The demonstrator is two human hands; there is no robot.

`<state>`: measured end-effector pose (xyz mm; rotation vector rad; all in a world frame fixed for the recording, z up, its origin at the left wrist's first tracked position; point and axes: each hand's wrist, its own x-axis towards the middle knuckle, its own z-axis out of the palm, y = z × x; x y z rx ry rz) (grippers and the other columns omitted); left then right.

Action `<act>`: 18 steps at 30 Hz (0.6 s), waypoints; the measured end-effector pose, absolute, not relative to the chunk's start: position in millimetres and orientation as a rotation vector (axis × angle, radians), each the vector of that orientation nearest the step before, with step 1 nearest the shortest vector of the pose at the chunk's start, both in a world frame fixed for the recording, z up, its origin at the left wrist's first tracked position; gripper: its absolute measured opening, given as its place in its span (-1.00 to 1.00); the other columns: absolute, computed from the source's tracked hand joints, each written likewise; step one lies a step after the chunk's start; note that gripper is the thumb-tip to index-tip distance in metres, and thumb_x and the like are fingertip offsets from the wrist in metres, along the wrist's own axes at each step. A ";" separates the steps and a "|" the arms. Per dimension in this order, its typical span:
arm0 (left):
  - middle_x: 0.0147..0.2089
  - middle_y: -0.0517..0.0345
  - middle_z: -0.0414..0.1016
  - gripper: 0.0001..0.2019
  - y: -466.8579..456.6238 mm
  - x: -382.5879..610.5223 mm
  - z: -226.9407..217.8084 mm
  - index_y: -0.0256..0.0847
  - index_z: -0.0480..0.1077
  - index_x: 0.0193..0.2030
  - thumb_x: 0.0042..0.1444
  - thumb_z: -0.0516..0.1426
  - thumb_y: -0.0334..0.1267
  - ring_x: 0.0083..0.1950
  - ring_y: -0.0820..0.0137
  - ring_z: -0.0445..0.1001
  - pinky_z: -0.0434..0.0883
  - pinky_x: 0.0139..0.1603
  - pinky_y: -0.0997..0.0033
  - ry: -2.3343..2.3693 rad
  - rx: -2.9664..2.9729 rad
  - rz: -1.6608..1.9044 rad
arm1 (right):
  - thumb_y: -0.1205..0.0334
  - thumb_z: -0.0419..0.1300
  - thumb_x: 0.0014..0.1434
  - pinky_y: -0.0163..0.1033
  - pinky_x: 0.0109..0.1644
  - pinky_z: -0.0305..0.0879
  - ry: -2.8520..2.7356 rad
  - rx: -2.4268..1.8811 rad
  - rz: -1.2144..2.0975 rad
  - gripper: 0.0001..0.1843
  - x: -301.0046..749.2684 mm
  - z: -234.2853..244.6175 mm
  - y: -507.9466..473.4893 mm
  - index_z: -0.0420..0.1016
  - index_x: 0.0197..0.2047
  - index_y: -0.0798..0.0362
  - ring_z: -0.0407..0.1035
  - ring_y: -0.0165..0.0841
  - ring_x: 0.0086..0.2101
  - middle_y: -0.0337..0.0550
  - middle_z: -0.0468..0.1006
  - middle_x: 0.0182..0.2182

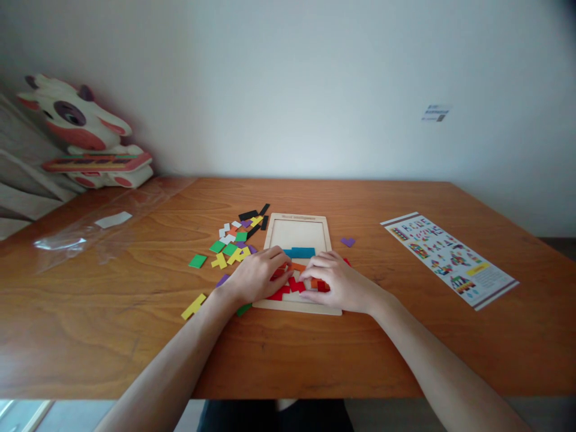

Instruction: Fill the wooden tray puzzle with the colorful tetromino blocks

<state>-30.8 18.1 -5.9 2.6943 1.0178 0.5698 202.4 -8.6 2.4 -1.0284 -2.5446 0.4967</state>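
Note:
A wooden puzzle tray [299, 225] lies in front of me, holding a blue piece [302, 252] and several red and orange pieces in its lower half. My left hand [261, 273] rests over the tray's left side, its fingers curled and closed round a red puzzle piece [279, 273], partly hidden. From the right, my right hand [337, 281] reaches over the tray with thumb and fingers bent together at a red puzzle piece [296, 285] near the middle. More red and orange shows beneath the right palm. Another red piece [279, 293] lies below the left fingers.
Loose yellow, green, white, black and purple pieces lie left of the tray, including a yellow piece [194, 306]. One purple piece [348, 242] is to its right. A printed pattern sheet [450, 258], clear plastic bag [90, 240] and cow toy keyboard [96, 162] are farther out.

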 end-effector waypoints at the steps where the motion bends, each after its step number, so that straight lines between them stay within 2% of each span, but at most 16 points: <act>1: -0.14 0.05 0.50 -0.83 17.8 -30.8 -5.8 -0.18 0.42 -0.12 0.32 0.06 -0.19 -0.20 0.32 0.54 0.44 -0.20 0.39 1.016 2.695 0.570 | 0.00 0.32 0.19 -0.06 0.07 0.15 -2.546 -1.037 0.495 -0.73 202.2 2.2 -8.8 0.57 -0.15 -0.02 0.38 -0.24 -0.16 -0.16 0.57 -0.25; 7: -0.02 0.00 0.50 -0.82 17.6 -31.6 -7.4 -0.19 0.42 -0.05 0.30 0.07 -0.22 -0.11 0.30 0.56 0.48 -0.10 0.36 0.988 2.700 0.610 | -0.05 0.36 0.13 -0.02 0.09 0.11 -2.531 -1.048 0.504 -0.70 202.0 3.7 -10.5 0.54 -0.25 0.01 0.35 -0.22 -0.12 -0.15 0.51 -0.24; 11: -0.04 0.00 0.52 -0.82 18.3 -31.5 -9.6 -0.21 0.42 -0.04 0.29 0.07 -0.25 -0.05 0.27 0.55 0.49 -0.03 0.33 0.917 2.721 0.610 | -0.04 0.31 0.19 -0.02 0.09 0.12 -2.501 -1.077 0.533 -0.73 202.8 5.7 -10.1 0.53 -0.32 0.00 0.35 -0.23 -0.09 -0.15 0.48 -0.23; 14: -0.07 0.01 0.54 -0.83 18.5 -31.3 -9.8 -0.21 0.43 -0.07 0.30 0.06 -0.27 -0.05 0.28 0.55 0.49 -0.01 0.34 0.876 2.729 0.616 | 0.04 0.25 0.27 -0.05 0.07 0.17 -2.396 -1.149 0.496 -0.79 204.4 2.9 -7.5 0.50 -0.25 0.01 0.37 -0.25 -0.09 -0.15 0.51 -0.22; 18: -0.11 0.01 0.55 -0.84 19.0 -31.9 -10.4 -0.21 0.44 -0.09 0.29 0.05 -0.33 -0.07 0.30 0.55 0.48 -0.01 0.35 0.818 2.732 0.610 | 0.09 0.25 0.28 -0.05 0.08 0.22 -2.371 -1.163 0.498 -0.80 207.8 -6.1 -3.3 0.48 -0.11 0.01 0.38 -0.23 -0.05 -0.11 0.54 -0.14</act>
